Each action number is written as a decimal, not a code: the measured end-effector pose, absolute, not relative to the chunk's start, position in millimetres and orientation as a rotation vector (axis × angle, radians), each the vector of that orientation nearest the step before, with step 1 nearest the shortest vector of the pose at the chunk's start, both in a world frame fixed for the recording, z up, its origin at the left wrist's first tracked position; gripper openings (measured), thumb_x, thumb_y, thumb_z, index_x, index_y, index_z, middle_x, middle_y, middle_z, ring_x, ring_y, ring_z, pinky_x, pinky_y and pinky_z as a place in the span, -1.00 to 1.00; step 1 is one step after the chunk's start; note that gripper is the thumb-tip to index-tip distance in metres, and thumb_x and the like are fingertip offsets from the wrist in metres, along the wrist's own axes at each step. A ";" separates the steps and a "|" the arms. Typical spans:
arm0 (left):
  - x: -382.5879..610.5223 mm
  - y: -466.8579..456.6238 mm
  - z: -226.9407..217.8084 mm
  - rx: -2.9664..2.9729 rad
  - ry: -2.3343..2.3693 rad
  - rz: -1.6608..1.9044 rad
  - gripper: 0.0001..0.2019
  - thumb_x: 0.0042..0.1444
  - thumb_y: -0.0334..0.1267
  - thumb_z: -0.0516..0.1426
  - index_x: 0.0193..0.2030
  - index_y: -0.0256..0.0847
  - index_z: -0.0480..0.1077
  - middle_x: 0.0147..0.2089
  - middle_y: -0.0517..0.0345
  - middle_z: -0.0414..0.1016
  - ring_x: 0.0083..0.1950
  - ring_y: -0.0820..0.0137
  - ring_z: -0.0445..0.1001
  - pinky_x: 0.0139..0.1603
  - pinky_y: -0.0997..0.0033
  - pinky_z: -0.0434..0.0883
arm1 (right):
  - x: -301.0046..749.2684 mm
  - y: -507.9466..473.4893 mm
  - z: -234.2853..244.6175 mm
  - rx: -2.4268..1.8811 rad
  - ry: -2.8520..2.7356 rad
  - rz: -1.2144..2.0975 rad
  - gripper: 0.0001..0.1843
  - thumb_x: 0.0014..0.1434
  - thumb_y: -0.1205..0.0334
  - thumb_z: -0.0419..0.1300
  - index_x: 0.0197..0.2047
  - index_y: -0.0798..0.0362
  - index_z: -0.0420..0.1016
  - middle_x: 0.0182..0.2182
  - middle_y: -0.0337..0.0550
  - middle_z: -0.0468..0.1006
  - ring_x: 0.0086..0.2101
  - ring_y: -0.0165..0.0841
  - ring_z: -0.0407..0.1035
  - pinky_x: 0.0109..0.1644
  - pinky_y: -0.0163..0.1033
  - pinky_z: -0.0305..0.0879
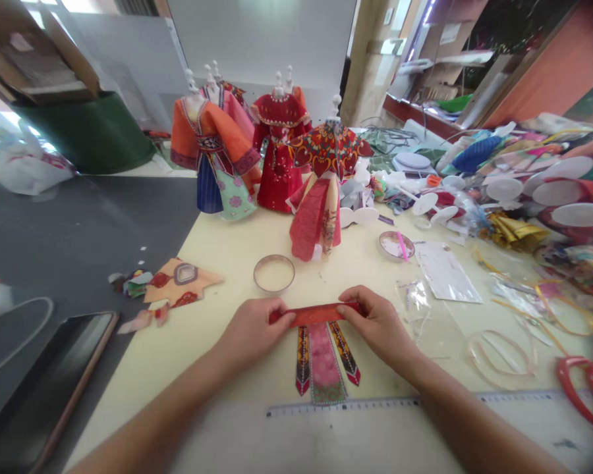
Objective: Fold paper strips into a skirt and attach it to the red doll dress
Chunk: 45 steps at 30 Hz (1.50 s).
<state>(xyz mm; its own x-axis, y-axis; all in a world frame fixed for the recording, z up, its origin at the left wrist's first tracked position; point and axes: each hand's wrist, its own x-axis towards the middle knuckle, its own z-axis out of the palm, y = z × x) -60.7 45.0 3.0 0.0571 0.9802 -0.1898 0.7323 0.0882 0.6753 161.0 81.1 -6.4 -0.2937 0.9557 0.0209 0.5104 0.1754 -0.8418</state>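
Observation:
My left hand (252, 331) and my right hand (375, 322) pinch opposite ends of a red patterned band (316, 315), holding it flat just above the cream tabletop (178, 349). Three hanging strips attach below the band: a pink panel (323, 363) between narrow dark patterned strips (302, 361) (344, 353). My fingers hide the band's ends. A round metal ring or lid (274, 274) sits beyond my left hand. Further left lies a cut orange patterned garment piece (180, 283).
Several dressed miniature mannequins, including an orange one (212, 155) and a red one (279, 148), stand ahead. A ruler (346, 407) lies near me. Plastic sleeves (425, 316), red-handled scissors (586, 388) and crowded craft materials fill the right. A dark tablet (44, 388) lies left.

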 end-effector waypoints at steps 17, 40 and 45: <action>-58.4 45.8 5.0 1.796 1.760 0.440 -0.74 0.10 -0.14 0.02 -0.52 -0.21 0.35 -0.57 0.25 0.33 -0.51 0.45 0.24 -0.45 0.45 0.11 | 160.9 81.0 -12.4 -1.425 -1.992 0.850 -0.93 0.13 0.23 0.10 -0.30 0.01 0.37 -0.53 -0.31 0.41 -0.53 -0.43 0.24 -0.43 -0.32 0.15; -54.8 43.5 1.0 1.940 1.790 0.226 -0.75 0.16 -0.17 -0.02 -0.48 -0.19 0.30 -0.48 0.17 0.39 -0.44 0.37 0.31 -0.41 0.42 0.09 | 160.0 77.5 -14.5 -1.469 -2.168 0.703 -0.92 0.15 0.25 0.07 -0.27 0.00 0.36 -0.48 -0.28 0.48 -0.47 -0.39 0.33 -0.36 -0.30 0.17; -54.9 42.9 1.2 1.942 1.788 0.220 -0.76 0.15 -0.18 -0.02 -0.48 -0.20 0.30 -0.47 0.17 0.40 -0.42 0.37 0.32 -0.40 0.42 0.09 | 160.2 77.1 -15.8 -1.473 -2.197 0.671 -0.91 0.16 0.25 0.06 -0.26 0.00 0.36 -0.44 -0.27 0.50 -0.45 -0.38 0.35 -0.35 -0.31 0.18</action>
